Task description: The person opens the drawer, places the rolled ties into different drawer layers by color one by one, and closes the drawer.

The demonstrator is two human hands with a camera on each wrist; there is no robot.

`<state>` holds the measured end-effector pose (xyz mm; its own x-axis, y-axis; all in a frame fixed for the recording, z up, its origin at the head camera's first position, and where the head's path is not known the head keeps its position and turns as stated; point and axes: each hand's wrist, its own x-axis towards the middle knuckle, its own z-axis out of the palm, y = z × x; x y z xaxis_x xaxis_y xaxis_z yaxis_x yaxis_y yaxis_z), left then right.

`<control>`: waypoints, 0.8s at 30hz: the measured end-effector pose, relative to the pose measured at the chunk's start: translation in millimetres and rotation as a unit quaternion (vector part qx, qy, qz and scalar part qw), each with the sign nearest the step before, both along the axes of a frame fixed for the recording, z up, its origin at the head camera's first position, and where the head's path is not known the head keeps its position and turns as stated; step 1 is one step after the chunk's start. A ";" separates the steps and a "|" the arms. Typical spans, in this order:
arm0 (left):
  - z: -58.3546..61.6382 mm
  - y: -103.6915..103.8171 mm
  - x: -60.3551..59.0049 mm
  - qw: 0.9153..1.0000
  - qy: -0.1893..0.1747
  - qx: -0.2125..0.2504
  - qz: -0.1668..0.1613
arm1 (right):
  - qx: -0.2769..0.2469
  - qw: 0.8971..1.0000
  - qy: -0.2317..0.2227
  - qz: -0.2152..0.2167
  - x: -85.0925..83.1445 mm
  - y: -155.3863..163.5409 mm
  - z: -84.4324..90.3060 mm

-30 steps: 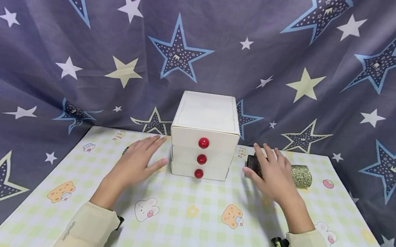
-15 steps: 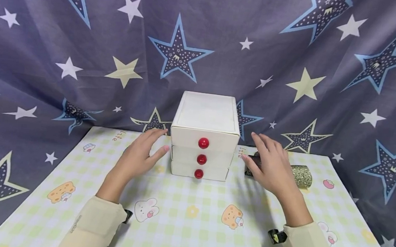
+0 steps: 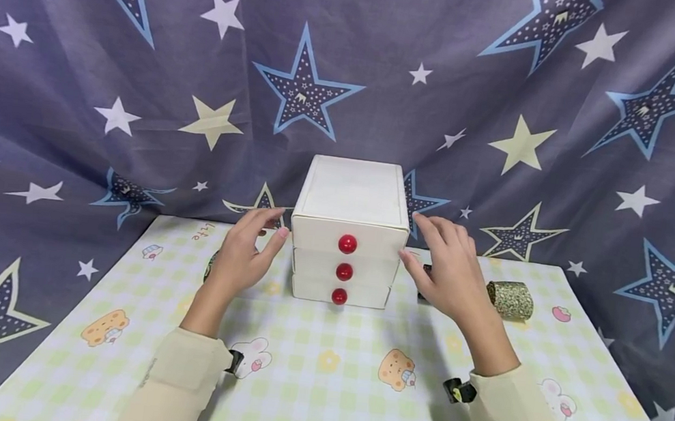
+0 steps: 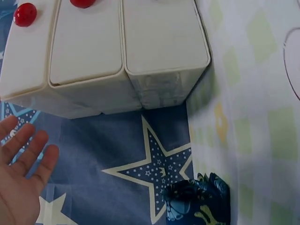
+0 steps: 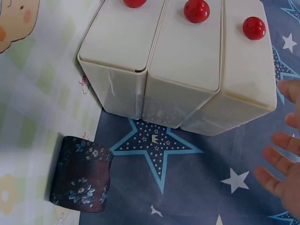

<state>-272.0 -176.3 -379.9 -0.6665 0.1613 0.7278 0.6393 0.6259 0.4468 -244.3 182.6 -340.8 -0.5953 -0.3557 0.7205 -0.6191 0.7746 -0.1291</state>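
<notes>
With both the left hand (image 3: 245,250) and right hand (image 3: 451,272) released, empty, flanking the drawer box (image 3: 348,232) at 9 and 3 o'clock, a drawer could be slid out if it is tilted.

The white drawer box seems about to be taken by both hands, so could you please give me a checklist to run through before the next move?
1. Left hand open, beside the box's left side: ok; whether it touches cannot be told.
2. Right hand open, beside the right side: ok; contact cannot be told.
3. All three drawers of the white drawer box pushed in, red knobs in line: ok.
4. Nothing lying on the box top: ok.
5. Dark floral roll lies apart from the box on the right: ok.
6. Glittery gold roll lies apart, further right: ok.
</notes>
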 end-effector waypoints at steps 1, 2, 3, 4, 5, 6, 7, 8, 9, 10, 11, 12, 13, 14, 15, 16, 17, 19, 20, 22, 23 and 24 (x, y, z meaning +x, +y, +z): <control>-0.4 1.4 -1.2 1.000 0.005 0.007 -0.002 | -0.001 1.000 0.008 0.003 -0.1 -1.4 0.8; -0.7 2.7 -2.2 1.000 0.008 0.013 -0.004 | -0.001 1.000 0.017 0.004 -0.2 -2.6 1.4; -0.9 3.8 -2.7 1.000 0.010 0.018 -0.005 | -0.001 1.000 0.023 0.005 -0.5 -3.8 1.7; -0.9 4.9 -3.1 1.000 0.012 0.024 -0.007 | 0.000 1.000 0.027 0.006 -0.5 -5.0 2.3; -1.2 5.8 -3.6 0.999 0.014 0.030 -0.008 | 0.001 0.999 0.031 0.008 -0.5 -6.2 2.9; -1.3 6.7 -3.8 0.999 0.016 0.038 -0.011 | 0.003 0.999 0.033 0.009 -0.3 -7.5 3.6; -1.4 7.4 -3.8 0.999 0.016 0.046 -0.014 | 0.004 0.999 0.034 0.010 0.1 -9.0 4.4; -1.5 8.2 -3.8 0.998 0.015 0.056 -0.016 | 0.006 0.999 0.033 0.009 0.3 -10.5 5.0; -1.8 8.9 -3.9 0.998 0.014 0.066 -0.019 | 0.007 0.999 0.031 0.010 0.8 -12.0 5.6; -2.2 10.0 -4.5 0.997 0.014 0.078 -0.023 | 0.008 0.999 0.031 0.011 1.2 -13.6 6.2; -2.5 11.2 -4.8 0.995 0.012 0.090 -0.027 | 0.009 0.999 0.032 0.012 1.7 -15.1 6.6; -3.2 12.5 -5.4 0.994 0.011 0.101 -0.029 | 0.011 0.999 0.033 0.013 2.1 -16.6 6.7; -3.9 13.8 -6.2 0.993 0.008 0.109 -0.032 | 0.012 0.999 0.036 0.014 2.6 -18.2 6.6; -4.7 15.3 -7.5 0.993 0.006 0.117 -0.034 | 0.013 0.999 0.039 0.015 2.8 -19.7 6.3; -5.3 16.8 -8.7 0.992 0.005 0.123 -0.036 | 0.015 0.999 0.042 0.018 3.3 -21.2 5.8; -5.8 18.3 -9.6 0.991 0.003 0.127 -0.037 | 0.016 0.999 0.046 0.020 3.7 -22.8 5.2; -6.4 19.6 -10.3 0.991 0.002 0.131 -0.036 | 0.018 0.998 0.050 0.023 4.1 -24.6 4.6; -6.7 22.0 -11.0 0.990 0.000 0.139 -0.035 | 0.020 0.998 0.057 0.031 4.4 -28.3 2.7; -6.3 23.2 -10.7 0.989 0.000 0.146 -0.036 | 0.021 0.997 0.060 0.034 4.6 -30.4 1.8; -3.7 25.7 -7.8 0.986 0.001 0.163 -0.043 | 0.023 0.997 0.065 0.043 5.1 -34.6 0.2; -1.3 27.2 -5.5 0.984 0.003 0.173 -0.050 | 0.023 0.996 0.068 0.047 5.2 -36.5 -0.8; 2.6 29.0 -2.2 0.982 0.006 0.182 -0.057 | 0.023 0.996 0.071 0.050 5.3 -38.3 -1.7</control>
<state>-274.1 -147.3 -377.3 -0.6507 -0.0386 0.7584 0.7019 0.3505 0.6201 -238.9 144.3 -342.5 -0.4480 -0.4426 0.7768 -0.7026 0.7116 0.0002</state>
